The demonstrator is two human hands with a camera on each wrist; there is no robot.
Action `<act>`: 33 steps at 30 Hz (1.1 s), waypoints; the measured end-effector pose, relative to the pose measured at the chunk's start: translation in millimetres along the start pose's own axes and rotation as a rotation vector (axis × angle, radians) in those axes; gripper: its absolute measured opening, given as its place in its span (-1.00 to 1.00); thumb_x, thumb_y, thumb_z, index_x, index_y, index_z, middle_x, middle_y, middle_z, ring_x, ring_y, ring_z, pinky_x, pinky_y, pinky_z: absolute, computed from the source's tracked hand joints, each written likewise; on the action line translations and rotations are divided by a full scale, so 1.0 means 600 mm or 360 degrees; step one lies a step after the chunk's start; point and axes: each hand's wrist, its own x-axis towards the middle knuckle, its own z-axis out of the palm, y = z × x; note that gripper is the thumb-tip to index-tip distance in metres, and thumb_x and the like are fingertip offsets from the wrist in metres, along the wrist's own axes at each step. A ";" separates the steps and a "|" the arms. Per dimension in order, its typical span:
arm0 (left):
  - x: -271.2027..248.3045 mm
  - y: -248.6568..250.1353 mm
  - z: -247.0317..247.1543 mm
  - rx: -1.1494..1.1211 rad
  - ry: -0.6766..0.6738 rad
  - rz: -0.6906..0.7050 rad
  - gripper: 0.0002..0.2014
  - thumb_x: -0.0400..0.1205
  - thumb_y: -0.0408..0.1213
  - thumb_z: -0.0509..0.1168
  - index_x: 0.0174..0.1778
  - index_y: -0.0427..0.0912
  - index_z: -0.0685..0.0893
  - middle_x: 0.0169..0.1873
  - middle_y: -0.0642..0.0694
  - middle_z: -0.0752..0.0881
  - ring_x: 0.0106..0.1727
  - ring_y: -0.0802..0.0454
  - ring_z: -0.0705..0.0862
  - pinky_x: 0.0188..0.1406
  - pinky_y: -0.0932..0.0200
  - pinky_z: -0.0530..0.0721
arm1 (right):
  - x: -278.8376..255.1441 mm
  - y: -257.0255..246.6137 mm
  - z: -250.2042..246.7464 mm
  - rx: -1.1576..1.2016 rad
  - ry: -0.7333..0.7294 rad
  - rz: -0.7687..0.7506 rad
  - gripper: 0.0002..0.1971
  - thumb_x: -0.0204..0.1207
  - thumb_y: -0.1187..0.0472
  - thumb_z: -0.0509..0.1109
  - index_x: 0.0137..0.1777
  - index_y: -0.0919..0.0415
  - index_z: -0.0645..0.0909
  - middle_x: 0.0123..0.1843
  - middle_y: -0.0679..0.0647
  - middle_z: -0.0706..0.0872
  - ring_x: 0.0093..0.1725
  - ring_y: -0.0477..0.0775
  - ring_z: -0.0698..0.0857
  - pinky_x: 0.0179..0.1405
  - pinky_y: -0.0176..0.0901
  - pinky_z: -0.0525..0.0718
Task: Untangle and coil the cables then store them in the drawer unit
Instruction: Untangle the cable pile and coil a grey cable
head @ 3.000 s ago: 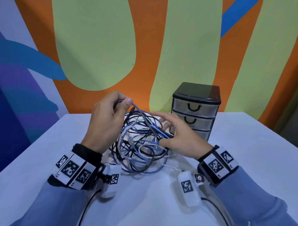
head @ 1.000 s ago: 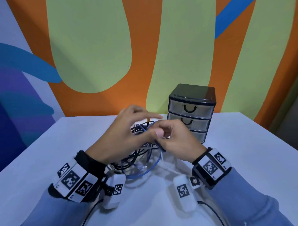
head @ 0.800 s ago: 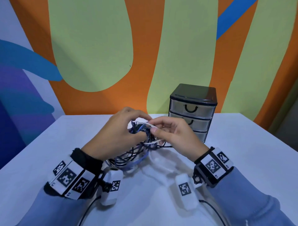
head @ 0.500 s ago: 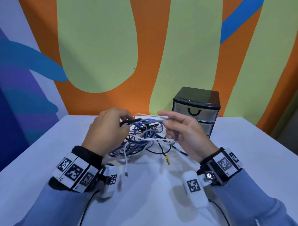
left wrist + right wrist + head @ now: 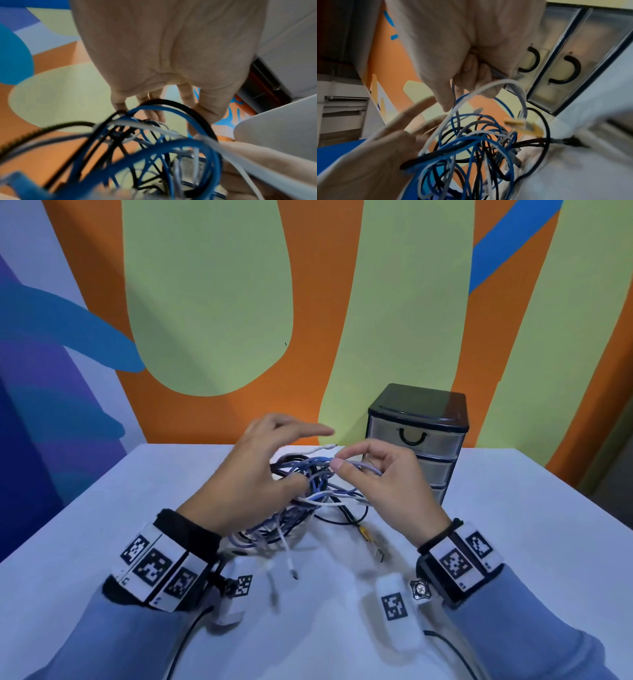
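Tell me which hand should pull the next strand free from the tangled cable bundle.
Probably the right hand: it already pinches a pale strand at the top of the tangled blue, black and white cable bundle. The left hand sits against the bundle, fingers extended, better placed for steadying.

A pale table (image 5: 102, 542) stands against a painted wall (image 5: 308, 302), its mural of pale green lobes on bright orange crossed by blue bands, with purple and deep blue at the left edge (a darker, unpainted strip shows at far right). Even, soft light falls across the scene.
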 end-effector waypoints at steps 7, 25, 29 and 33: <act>0.007 -0.030 0.013 0.0307 0.0347 -0.0009 -0.84 0.59 -0.21 0.57 -0.15 0.21 0.84 -0.13 0.18 0.73 -0.09 0.06 0.72 -0.10 -0.10 0.70 | -0.007 -0.015 0.000 -0.0006 0.0133 -0.0076 -0.82 0.48 0.10 0.72 -0.15 0.12 0.78 -0.52 0.02 0.27 -0.46 0.11 0.20 -0.38 -0.08 0.18; 0.008 -0.036 -0.006 0.0324 0.0266 -0.0290 -0.75 0.68 -0.28 0.38 0.04 0.18 0.89 0.13 0.08 0.54 0.29 0.06 0.50 0.21 0.03 0.51 | 0.002 -0.025 -0.009 0.0549 0.0149 0.0087 -0.71 0.87 0.13 0.22 -0.07 0.22 0.61 -0.36 0.11 0.58 -0.42 0.04 0.47 -0.47 -0.21 0.32; 0.005 -0.021 -0.007 0.0067 -0.0074 -0.0440 -0.73 0.54 0.17 0.35 -0.12 0.18 0.91 0.10 0.23 0.61 0.12 0.18 0.60 0.17 0.00 0.64 | 0.007 -0.029 -0.011 0.0881 0.0146 0.0104 -0.72 0.86 0.11 0.18 0.05 0.25 0.62 -0.20 0.16 0.75 -0.30 0.06 0.63 -0.36 -0.18 0.48; 0.004 -0.043 -0.011 0.0333 -0.0049 -0.0607 -0.82 0.61 0.02 0.43 -0.26 0.20 0.90 -0.10 -0.01 0.79 0.00 -0.13 0.76 0.07 -0.21 0.79 | 0.011 -0.040 -0.029 0.1143 0.0325 0.0152 -0.74 0.85 0.10 0.21 -0.02 0.18 0.61 -0.30 0.03 0.71 -0.38 -0.04 0.60 -0.46 -0.28 0.44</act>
